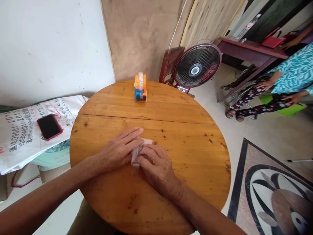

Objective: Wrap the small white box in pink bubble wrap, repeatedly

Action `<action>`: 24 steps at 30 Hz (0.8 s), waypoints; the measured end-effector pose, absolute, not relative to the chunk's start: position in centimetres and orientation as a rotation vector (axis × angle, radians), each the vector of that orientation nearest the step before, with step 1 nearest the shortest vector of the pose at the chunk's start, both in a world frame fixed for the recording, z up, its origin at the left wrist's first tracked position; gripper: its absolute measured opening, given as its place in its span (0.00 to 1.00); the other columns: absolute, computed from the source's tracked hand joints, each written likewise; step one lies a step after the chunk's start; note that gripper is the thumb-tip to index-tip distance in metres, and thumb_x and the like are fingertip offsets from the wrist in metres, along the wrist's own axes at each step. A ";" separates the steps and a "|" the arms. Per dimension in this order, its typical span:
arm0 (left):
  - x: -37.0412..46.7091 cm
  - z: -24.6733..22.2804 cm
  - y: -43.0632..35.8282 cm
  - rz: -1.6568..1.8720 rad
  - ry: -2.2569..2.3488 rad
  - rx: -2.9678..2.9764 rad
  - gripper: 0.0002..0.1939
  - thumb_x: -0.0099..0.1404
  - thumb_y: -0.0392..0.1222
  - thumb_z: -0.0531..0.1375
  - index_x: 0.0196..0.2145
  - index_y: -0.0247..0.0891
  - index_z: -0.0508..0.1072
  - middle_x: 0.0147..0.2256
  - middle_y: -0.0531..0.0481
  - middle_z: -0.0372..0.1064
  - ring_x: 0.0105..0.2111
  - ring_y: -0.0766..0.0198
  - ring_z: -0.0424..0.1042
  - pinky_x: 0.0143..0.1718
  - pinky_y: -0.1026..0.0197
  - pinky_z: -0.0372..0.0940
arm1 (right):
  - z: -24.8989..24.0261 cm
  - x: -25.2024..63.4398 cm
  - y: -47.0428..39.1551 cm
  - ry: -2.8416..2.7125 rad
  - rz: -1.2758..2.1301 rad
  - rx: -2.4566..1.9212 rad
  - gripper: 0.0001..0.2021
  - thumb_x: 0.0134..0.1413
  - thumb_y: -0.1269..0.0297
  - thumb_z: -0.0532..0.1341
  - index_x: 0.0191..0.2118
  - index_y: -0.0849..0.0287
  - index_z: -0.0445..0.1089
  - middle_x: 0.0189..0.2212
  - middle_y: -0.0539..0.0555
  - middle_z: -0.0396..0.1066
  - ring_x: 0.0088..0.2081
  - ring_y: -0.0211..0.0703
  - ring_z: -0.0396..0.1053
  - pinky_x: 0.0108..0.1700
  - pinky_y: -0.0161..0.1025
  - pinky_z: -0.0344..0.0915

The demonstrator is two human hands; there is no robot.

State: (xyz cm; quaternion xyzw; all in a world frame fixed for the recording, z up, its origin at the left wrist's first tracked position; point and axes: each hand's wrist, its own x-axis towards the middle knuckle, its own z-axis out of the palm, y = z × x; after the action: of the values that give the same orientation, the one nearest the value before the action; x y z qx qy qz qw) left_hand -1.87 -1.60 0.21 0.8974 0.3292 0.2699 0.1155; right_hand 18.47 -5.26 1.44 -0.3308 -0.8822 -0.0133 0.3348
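A small translucent whitish packet lies near the middle of the round wooden table, between my two hands. My left hand rests at its left side, fingers stretched out toward the right and touching its upper part. Curled over the packet's right side is my right hand, its thumb and fingers pressed on it. Part of the packet is hidden under the fingers. Farther back on the table stands an orange and blue tape dispenser with a roll of clear tape.
A phone lies on white printed sacks left of the table. Behind the table's right edge stand a fan and a chair. At the right, a person sits near a dark red table.
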 end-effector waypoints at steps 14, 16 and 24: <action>-0.1 2.6 -0.2 0.644 0.997 1.684 0.11 0.66 0.45 0.57 0.39 0.36 0.75 0.34 0.50 0.75 0.32 0.62 0.73 0.32 0.63 0.68 | 3.9 20.3 -2.2 -1.902 0.912 -1.045 0.07 0.59 0.67 0.61 0.43 0.55 0.71 0.41 0.55 0.75 0.42 0.43 0.73 0.44 0.41 0.70; 0.5 2.8 0.4 0.634 1.027 1.550 0.14 0.67 0.49 0.55 0.39 0.36 0.74 0.31 0.51 0.73 0.28 0.64 0.70 0.27 0.65 0.65 | 4.0 20.6 -1.2 -1.781 1.227 -1.092 0.15 0.53 0.63 0.66 0.46 0.56 0.69 0.43 0.55 0.74 0.41 0.44 0.73 0.44 0.42 0.70; 0.8 2.4 1.0 0.759 1.249 1.922 0.20 0.69 0.51 0.50 0.26 0.37 0.70 0.26 0.50 0.68 0.30 0.61 0.67 0.33 0.60 0.64 | 1.5 20.1 0.1 -1.421 1.461 -1.123 0.38 0.40 0.63 0.73 0.59 0.54 0.60 0.48 0.56 0.73 0.44 0.45 0.74 0.48 0.44 0.71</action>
State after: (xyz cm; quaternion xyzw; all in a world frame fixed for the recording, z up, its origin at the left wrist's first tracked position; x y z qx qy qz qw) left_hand 0.77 0.96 2.43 0.7440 0.4835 0.2938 0.3556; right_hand 20.14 0.13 1.47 -0.4430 -0.5607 0.5765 0.3963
